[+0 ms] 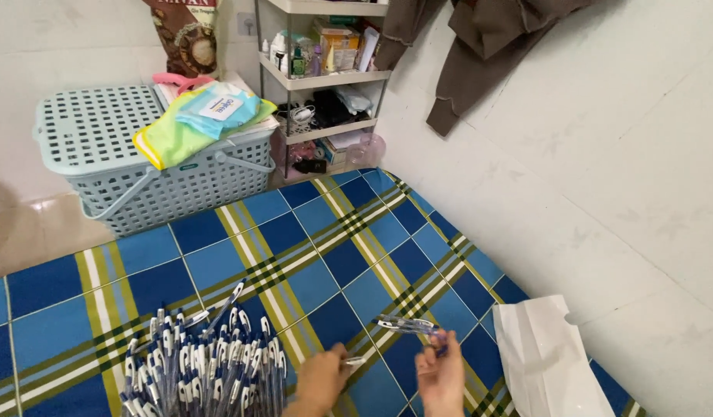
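Seen from above, at the bottom edge: left hand [322,380] closed on a small pen part [354,361], only its pale tip poking out past the fingers, the rest hidden in the fist. Right hand [441,378] pinched round the end of a clear blue pen [407,325], held level and pointing left, above the blanket [333,255]; tip end blurred, so hard to say whether capped. Both hands cut off at the wrist by the frame, close together but apart, pen and part not touching.

Left of the hands, a heap of like pens [202,363], blue clips up, spilling out of view at the bottom; count impossible to make out. Right, a white bag [546,359] lying flat against the wall, lower corner cropped.

Farther back, a grey basket [140,166] with bright cloths [206,120] piled on its lid, contents hidden. Beside it a shelf [325,77] crowded with bottles and boxes too small to tell apart, top cut off. Brown garment [480,46] hanging on the wall, upper part out of frame
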